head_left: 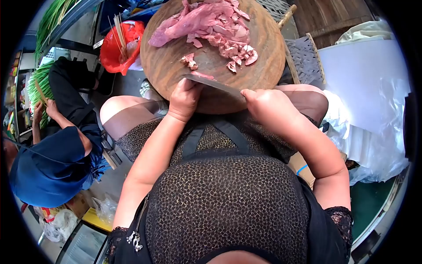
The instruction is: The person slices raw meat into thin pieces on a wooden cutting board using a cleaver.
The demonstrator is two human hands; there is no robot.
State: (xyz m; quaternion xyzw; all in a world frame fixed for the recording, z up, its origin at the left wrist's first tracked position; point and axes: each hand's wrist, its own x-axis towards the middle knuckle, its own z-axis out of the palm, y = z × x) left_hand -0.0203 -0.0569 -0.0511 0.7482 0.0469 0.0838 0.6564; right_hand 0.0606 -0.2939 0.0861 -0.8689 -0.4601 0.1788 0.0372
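Observation:
A round wooden chopping block [162,66] stands in front of me, with a heap of sliced pink meat [211,26] on its far part. One small meat piece [190,60] lies apart from the heap. My right hand [266,105] is closed round the handle end of a knife [217,86], whose blade points left over the near part of the block. At the blade's left end is my left hand [185,99], fingers pressed together; what they pinch is hidden. A thin pink strip [202,75] lies just beyond the blade.
At left, a co-worker in blue [48,167] handles green stalks [39,86]. A red bag with thin sticks [121,46] stands left of the block. Woven seats [305,59] and a white board with plastic sheeting [365,83] are at right.

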